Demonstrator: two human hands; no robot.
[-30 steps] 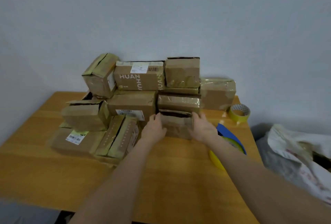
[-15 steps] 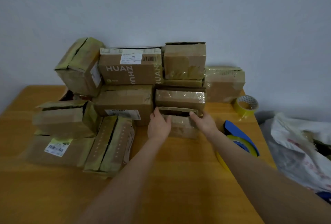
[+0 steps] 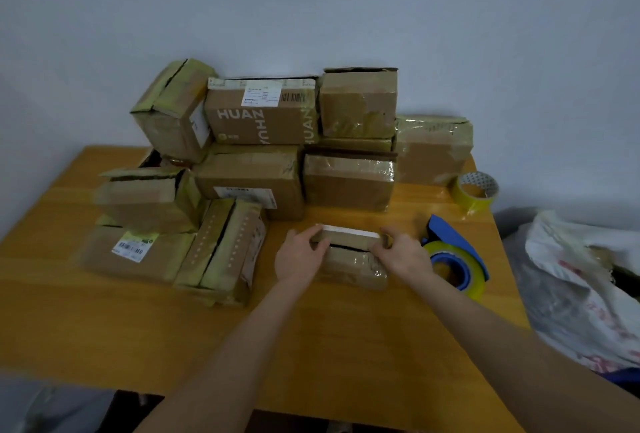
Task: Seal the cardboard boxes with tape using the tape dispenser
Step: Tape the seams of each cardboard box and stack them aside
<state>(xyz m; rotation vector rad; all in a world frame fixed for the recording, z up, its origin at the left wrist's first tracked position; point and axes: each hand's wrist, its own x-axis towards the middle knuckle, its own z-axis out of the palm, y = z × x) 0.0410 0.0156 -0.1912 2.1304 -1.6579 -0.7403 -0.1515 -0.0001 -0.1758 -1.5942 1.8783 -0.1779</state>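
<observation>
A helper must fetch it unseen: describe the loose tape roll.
On the wooden table, go to the far right corner, beside the rightmost cardboard box. The loose yellow tape roll sits there, unlike the other roll, mounted in a blue dispenser.

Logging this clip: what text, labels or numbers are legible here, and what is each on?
"HUAN": white print on the top middle box, repeated sideways at its right edge.
White shipping label on that box: too small to read.
Label on the bottom left box: blurred.
Red print on the bag: blurred.
</observation>
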